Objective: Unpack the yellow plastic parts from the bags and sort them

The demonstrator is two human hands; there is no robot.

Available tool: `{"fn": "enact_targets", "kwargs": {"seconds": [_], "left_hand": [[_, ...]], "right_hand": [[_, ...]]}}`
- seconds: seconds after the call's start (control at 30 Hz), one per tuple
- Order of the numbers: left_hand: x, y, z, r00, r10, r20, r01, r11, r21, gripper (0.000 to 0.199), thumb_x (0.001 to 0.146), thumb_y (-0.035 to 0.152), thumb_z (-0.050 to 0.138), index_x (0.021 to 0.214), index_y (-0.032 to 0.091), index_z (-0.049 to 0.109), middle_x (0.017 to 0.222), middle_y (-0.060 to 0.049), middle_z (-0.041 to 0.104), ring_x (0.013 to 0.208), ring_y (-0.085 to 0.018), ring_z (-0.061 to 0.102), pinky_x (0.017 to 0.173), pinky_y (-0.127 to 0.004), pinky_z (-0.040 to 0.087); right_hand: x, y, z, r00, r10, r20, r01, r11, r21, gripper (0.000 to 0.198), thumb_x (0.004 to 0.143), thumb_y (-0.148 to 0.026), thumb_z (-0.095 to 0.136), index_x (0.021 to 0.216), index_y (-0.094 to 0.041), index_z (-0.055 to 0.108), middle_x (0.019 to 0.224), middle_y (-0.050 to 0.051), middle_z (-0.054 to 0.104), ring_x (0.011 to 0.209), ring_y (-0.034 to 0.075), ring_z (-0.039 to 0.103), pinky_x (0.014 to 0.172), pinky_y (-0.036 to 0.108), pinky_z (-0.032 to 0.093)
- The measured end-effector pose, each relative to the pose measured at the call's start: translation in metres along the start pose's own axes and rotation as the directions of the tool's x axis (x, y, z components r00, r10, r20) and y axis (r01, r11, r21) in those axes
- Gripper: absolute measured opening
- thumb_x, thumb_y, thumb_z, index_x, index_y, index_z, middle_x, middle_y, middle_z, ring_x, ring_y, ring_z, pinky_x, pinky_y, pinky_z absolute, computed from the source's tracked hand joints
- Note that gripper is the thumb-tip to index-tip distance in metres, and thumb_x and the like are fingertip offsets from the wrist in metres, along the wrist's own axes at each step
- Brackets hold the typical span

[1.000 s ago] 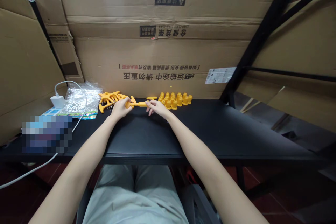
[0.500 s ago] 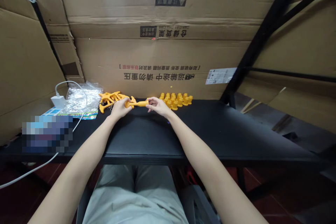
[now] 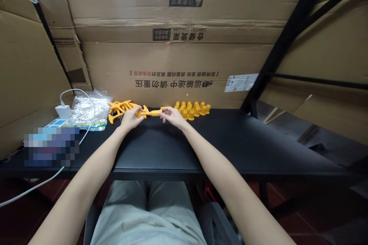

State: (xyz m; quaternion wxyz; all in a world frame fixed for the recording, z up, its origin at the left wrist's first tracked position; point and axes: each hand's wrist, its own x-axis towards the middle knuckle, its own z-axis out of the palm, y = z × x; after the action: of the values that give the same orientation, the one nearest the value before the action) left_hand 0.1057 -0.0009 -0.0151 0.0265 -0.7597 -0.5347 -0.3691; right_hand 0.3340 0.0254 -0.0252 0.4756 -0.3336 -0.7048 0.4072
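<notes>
Head view, left hand (image 3: 130, 118) and right hand (image 3: 172, 116) pinching yellow plastic piece (image 3: 151, 113), clear bags (image 3: 86, 108) beside.

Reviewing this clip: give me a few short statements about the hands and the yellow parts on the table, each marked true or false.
1. Both hands grip one yellow part. True: left hand at one end, right hand at the other.
2. The yellow caps stand left of the hands. False: they stand to the right.
3. A pile of yellow pieces lies beside the plastic bag. True.
4. The white charger sits at the table's right end. False: left end.
</notes>
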Motion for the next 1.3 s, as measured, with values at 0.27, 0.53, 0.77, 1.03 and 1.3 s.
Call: {"fn": "enact_targets", "kwargs": {"seconds": [0.27, 0.53, 0.77, 1.03, 1.3], "left_hand": [[-0.001, 0.003, 0.0, 1.0, 0.005, -0.015, -0.005, 1.0, 0.021, 0.022, 0.073, 0.024, 0.061, 0.095, 0.022, 0.062, 0.087, -0.002, 0.069, 0.076, -0.018, 0.063, 0.072, -0.026, 0.045], [0.001, 0.003, -0.001, 1.0, 0.01, -0.014, -0.01, 1.0, -0.013, 0.021, 0.072, 0.026, 0.061, 0.092, 0.022, 0.062, 0.078, 0.0, 0.066, 0.071, -0.016, 0.059, 0.069, -0.026, 0.043], [0.003, -0.001, -0.001, 0.998, -0.068, 0.017, 0.07, 0.984, -0.164, 0.021, 0.067, 0.028, 0.061, 0.086, 0.02, 0.061, 0.062, 0.004, 0.054, 0.057, -0.012, 0.048, 0.059, -0.023, 0.037], [0.002, 0.008, -0.001, 0.998, -0.058, 0.035, 0.064, 0.98, -0.189, 0.021, 0.064, 0.028, 0.06, 0.084, 0.02, 0.061, 0.06, 0.005, 0.051, 0.057, -0.012, 0.045, 0.058, -0.023, 0.036], [0.001, 0.009, -0.004, 0.998, -0.002, 0.059, 0.011, 0.988, -0.151, 0.022, 0.067, 0.029, 0.056, 0.086, 0.02, 0.061, 0.064, 0.004, 0.055, 0.058, -0.013, 0.048, 0.061, -0.024, 0.038]], "right_hand": [[-0.005, -0.015, 0.003, 0.999, 0.036, -0.013, -0.036, 0.999, 0.01, 0.053, 0.06, -0.064, 0.074, 0.079, -0.017, 0.057, 0.061, 0.0, 0.063, 0.044, 0.011, 0.055, 0.055, 0.028, 0.05], [-0.002, -0.003, 0.0, 0.997, 0.069, 0.021, -0.067, 0.994, -0.081, 0.044, 0.075, -0.058, 0.065, 0.089, -0.017, 0.058, 0.072, 0.003, 0.066, 0.053, 0.012, 0.061, 0.058, 0.027, 0.051], [-0.008, -0.008, 0.001, 0.905, -0.415, 0.096, 0.388, 0.709, -0.589, 0.046, 0.082, -0.037, 0.064, 0.124, -0.021, 0.052, 0.126, 0.013, 0.057, 0.117, 0.026, 0.054, 0.098, 0.045, 0.043], [-0.008, -0.015, 0.0, 0.836, -0.474, 0.277, 0.484, 0.397, -0.78, 0.025, 0.091, -0.028, 0.055, 0.113, -0.02, 0.061, 0.104, 0.012, 0.064, 0.104, 0.025, 0.057, 0.092, 0.041, 0.042], [-0.013, -0.023, 0.0, 0.851, -0.42, 0.316, 0.504, 0.479, -0.719, 0.021, 0.089, -0.029, 0.058, 0.103, -0.016, 0.066, 0.085, 0.008, 0.063, 0.077, 0.019, 0.059, 0.074, 0.029, 0.045]]}}
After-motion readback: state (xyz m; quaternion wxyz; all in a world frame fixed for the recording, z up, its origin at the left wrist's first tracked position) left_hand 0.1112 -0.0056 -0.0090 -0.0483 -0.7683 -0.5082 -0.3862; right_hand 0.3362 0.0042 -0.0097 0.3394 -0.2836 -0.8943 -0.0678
